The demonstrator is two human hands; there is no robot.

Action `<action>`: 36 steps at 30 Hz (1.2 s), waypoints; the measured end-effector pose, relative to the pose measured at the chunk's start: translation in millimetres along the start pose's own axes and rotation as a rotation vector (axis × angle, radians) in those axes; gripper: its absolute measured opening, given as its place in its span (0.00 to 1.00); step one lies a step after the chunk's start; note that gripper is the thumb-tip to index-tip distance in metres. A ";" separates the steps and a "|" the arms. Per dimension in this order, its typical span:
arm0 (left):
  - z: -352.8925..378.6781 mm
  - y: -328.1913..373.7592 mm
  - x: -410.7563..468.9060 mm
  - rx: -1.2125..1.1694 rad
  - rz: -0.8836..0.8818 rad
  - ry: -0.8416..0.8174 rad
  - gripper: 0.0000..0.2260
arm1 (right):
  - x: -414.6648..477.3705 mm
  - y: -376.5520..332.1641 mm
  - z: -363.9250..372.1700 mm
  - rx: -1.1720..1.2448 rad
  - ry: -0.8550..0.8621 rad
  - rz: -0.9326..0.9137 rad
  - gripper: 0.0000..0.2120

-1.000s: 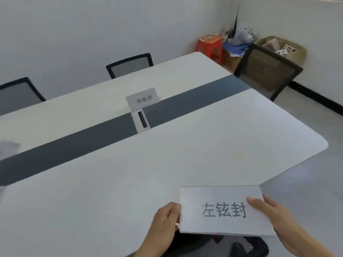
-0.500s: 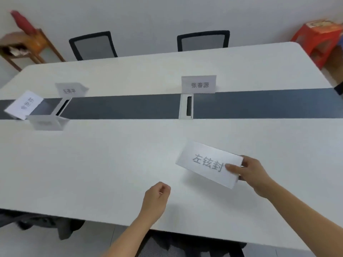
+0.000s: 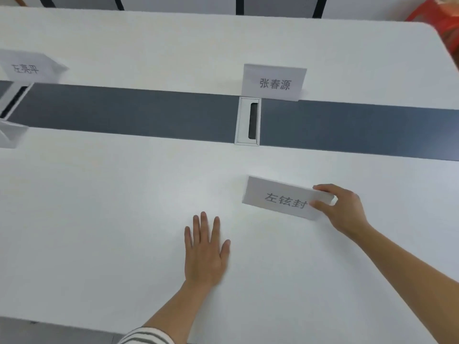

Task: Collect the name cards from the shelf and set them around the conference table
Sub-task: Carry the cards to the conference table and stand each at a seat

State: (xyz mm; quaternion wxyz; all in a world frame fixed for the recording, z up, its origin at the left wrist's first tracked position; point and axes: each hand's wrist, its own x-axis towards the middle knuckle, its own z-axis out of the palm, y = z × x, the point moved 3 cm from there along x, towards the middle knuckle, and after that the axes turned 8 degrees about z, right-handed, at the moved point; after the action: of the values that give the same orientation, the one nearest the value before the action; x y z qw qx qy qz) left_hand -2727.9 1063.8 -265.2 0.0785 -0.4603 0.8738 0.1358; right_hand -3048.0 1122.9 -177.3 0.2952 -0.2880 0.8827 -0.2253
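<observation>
Your right hand (image 3: 345, 209) grips the card (image 3: 280, 197) by its right end: thumb on the printed face, fingers curled over the top edge, a firm pinch. The card is on the near white half of the table (image 3: 99, 207), just rt of centre, print facing you, tilted back a bit. Its lower edge looks to be down on the tabletop, tho from this angle I can't say for sure it's touching.

Your left hand (image 3: 205, 252) lies flat on the table, palm down, fingers straight and slightly fanned, holding nothing (it's a little nearer you and to the left of the card, not touching it).

Straight across, beyond the grey strip (image 3: 124, 110), the far card (image 3: 274, 83) stands upright on the far white half, print toward you. Its base is just behind the cable port (image 3: 248, 121) set in the strip.

At the left edge, the left card (image 3: 27, 68) stands beyond the strip, its print blurred. A 2nd port (image 3: 13, 100) lies in the strip just below it, and a folded card (image 3: 10, 134) stands on the near side, cut off by the frame.

A striped sleeve (image 3: 146, 337) shows at the bottom on your left arm. Top rt corner: something red (image 3: 447, 28) past the table's end. Dark chair frames (image 3: 239, 6) line the far side.
</observation>
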 end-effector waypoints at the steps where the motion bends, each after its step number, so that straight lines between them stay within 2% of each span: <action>1: 0.3 -0.3 1.1 -0.005 0.000 0.010 0.28 | 5.5 -2.4 0.3 -0.071 0.014 -0.025 0.16; 6: 4.4 -2.8 1.7 -0.004 -0.004 0.012 0.28 | 5.2 -26.3 20.1 -0.627 0.239 -0.371 0.29; 9: 5.1 -4.2 2.5 -0.001 -0.014 0.006 0.29 | 7.6 -40.5 49.1 -0.751 0.210 -0.466 0.33; 19: 1.4 -5.5 5.2 -0.004 -0.017 -0.009 0.29 | 72.9 -101.1 59.2 -0.764 0.179 -0.411 0.33; 28: 4.4 -5.8 4.1 0.002 -0.011 0.008 0.29 | 84.1 -104.3 55.4 -0.786 0.156 -0.408 0.31; 34: 5.0 -6.7 4.0 0.001 -0.018 0.007 0.29 | 73.3 -108.3 48.0 -0.805 0.139 -0.416 0.36; 36: 2.4 -7.0 4.3 -0.016 -0.021 0.008 0.29 | 56.6 -107.3 38.2 -0.736 0.177 -0.420 0.32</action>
State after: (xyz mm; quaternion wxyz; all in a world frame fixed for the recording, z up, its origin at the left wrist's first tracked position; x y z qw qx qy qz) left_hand -2724.5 1057.4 -269.8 0.0728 -0.4704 0.8682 0.1400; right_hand -3020.2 999.3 -166.2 0.0438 -0.5271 0.8483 0.0253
